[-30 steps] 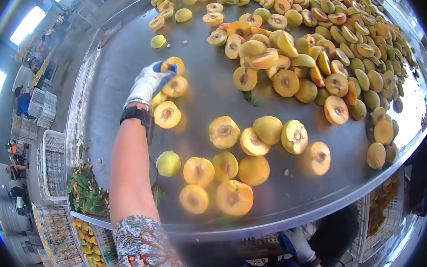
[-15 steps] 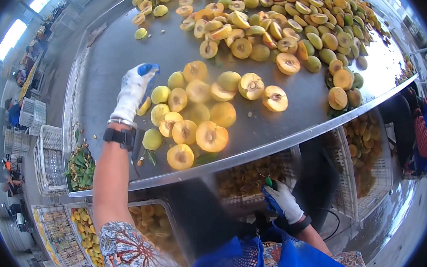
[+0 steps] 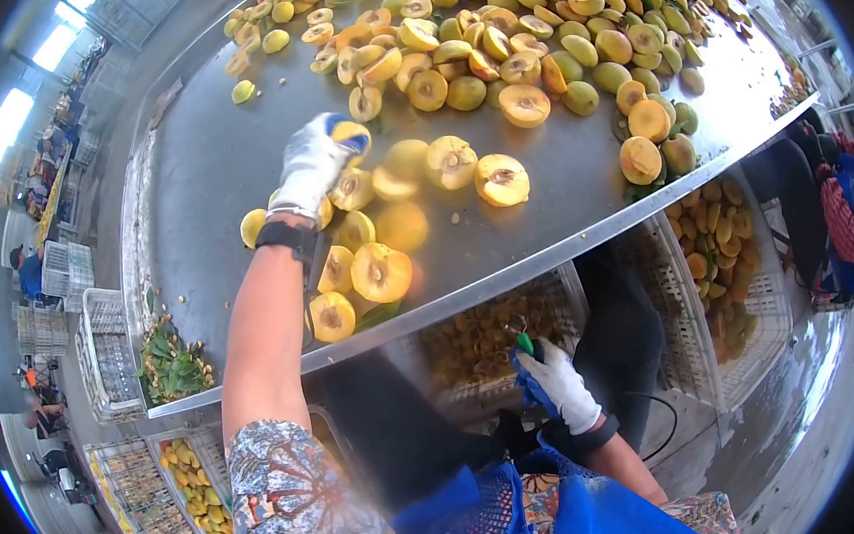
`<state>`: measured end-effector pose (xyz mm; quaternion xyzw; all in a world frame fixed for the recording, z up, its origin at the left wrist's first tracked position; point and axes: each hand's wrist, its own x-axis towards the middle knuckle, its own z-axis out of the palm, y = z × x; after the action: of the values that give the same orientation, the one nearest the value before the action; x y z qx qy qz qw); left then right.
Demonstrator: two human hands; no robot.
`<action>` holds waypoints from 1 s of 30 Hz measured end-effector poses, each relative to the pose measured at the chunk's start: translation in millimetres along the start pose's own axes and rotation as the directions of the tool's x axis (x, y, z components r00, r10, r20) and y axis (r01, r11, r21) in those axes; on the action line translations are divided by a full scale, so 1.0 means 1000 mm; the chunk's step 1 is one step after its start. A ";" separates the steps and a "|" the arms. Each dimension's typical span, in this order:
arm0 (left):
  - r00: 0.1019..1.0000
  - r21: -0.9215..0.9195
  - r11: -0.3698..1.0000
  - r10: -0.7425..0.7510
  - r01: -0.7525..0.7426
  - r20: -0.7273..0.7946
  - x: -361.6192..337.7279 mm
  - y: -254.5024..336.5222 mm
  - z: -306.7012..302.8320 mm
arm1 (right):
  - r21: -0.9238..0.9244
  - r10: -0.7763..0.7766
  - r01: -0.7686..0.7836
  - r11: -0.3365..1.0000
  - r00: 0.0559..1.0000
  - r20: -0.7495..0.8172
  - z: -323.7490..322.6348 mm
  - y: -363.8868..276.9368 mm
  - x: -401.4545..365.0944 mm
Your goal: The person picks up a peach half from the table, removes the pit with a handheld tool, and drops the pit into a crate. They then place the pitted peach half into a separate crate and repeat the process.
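Observation:
My left hand (image 3: 323,155), in a white and blue glove, is over the metal table (image 3: 208,164), its fingers closed on a yellow fruit half (image 3: 350,135). Several halved fruits, such as the cut one (image 3: 381,273) showing its orange inside, lie under and beside that wrist. Low by my lap, my right hand (image 3: 557,382), gloved too, grips a small tool with a green handle (image 3: 524,343) and a thin metal end.
A large heap of fruit halves (image 3: 568,15) covers the table's far side. Leaves and scraps (image 3: 174,362) lie in its left corner. Crates of fruit (image 3: 718,264) stand below the edge. A person (image 3: 845,224) is at the right.
My left hand has moved right over the fruit and closed on a half. My right hand stays low with the tool. The view has shifted slightly.

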<state>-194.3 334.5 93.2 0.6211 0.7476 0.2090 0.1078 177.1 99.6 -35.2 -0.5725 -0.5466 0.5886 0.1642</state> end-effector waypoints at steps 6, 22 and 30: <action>0.992 -0.971 0.205 0.008 0.125 0.129 -0.093 0.031 -0.059 | -0.056 -0.011 0.006 0.998 0.997 -0.074 -0.011 -0.044 -0.024; 0.988 -0.987 -0.152 -0.132 0.059 0.080 -0.319 0.106 0.037 | -0.244 -0.572 0.565 0.788 0.819 0.049 0.020 -0.107 -0.113; 0.970 -0.958 -0.228 -0.126 0.174 0.206 -0.340 0.110 0.042 | -0.290 -0.589 0.584 0.759 0.804 0.079 0.038 -0.078 -0.120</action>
<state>-9.9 26.3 71.4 0.2151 0.3758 0.6862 0.5845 145.9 11.6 79.4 -0.3959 -0.7794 0.4128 0.2557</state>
